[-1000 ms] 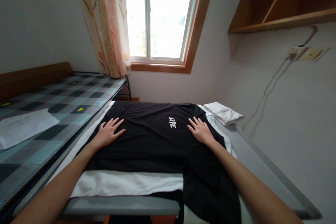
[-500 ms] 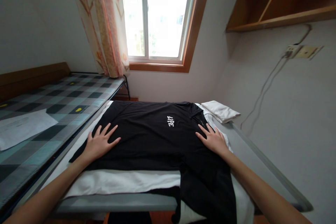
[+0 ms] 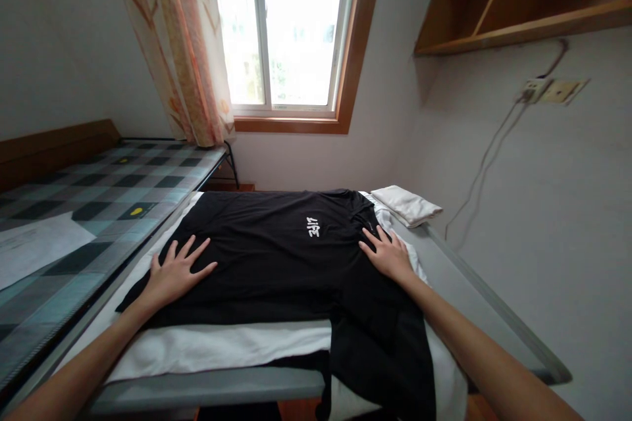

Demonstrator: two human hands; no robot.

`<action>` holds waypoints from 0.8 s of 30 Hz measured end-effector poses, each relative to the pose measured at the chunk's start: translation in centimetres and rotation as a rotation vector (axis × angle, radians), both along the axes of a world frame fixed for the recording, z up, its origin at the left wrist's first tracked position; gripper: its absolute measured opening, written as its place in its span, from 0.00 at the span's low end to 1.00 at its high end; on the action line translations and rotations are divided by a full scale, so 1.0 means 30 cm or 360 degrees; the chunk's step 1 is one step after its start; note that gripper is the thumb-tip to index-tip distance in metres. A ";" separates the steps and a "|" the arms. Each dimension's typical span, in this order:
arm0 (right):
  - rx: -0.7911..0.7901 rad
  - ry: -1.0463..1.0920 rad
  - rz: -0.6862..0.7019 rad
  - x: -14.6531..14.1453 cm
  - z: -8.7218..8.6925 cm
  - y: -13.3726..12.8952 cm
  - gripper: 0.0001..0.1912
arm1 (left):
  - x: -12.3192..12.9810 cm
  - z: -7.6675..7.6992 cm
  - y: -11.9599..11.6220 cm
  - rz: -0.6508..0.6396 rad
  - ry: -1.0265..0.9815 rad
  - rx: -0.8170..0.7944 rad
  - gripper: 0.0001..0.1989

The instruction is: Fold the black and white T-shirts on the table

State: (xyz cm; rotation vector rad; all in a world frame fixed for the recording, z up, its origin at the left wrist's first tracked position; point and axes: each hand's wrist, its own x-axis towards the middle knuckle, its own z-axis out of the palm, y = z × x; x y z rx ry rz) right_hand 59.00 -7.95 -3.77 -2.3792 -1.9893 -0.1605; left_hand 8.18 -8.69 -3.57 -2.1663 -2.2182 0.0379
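A black T-shirt (image 3: 266, 256) with small white lettering lies spread sideways, its hem to the left and its collar to the right. Underneath it is a white garment (image 3: 222, 348), which shows along the near side and at both ends. My left hand (image 3: 175, 273) rests on the black shirt near the hem, fingers spread. Near the collar, my right hand (image 3: 388, 253) lies on the same shirt with its fingers stretched out. One black sleeve hangs over the near edge of the grey table (image 3: 207, 389).
A folded white cloth (image 3: 407, 205) sits at the table's far right corner. To the left stands a bed with a checked mattress (image 3: 148, 177) and a sheet of paper (image 3: 44, 243). A wall shelf (image 3: 523, 26) and a socket with a cable (image 3: 536, 89) are on the right.
The whole view has shifted slightly, so the scene sits a little further left. Both hands stay on the shirt in nearly the same places.
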 end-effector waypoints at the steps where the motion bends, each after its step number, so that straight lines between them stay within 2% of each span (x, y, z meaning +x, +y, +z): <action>1: -0.0003 0.0005 0.0004 0.001 -0.001 0.005 0.30 | -0.002 -0.001 0.003 -0.0004 -0.0003 -0.0003 0.36; 7: -0.0027 0.0029 0.0017 -0.002 0.000 0.045 0.31 | -0.013 -0.011 0.032 -0.0024 -0.0026 0.0017 0.36; 12: -0.0044 0.0077 0.0032 -0.013 0.005 0.101 0.31 | -0.012 -0.009 0.090 -0.0011 -0.0021 0.0010 0.36; 24: -0.0087 0.0104 0.0158 -0.045 0.012 0.351 0.32 | -0.019 -0.014 0.258 0.0013 -0.0052 -0.0006 0.36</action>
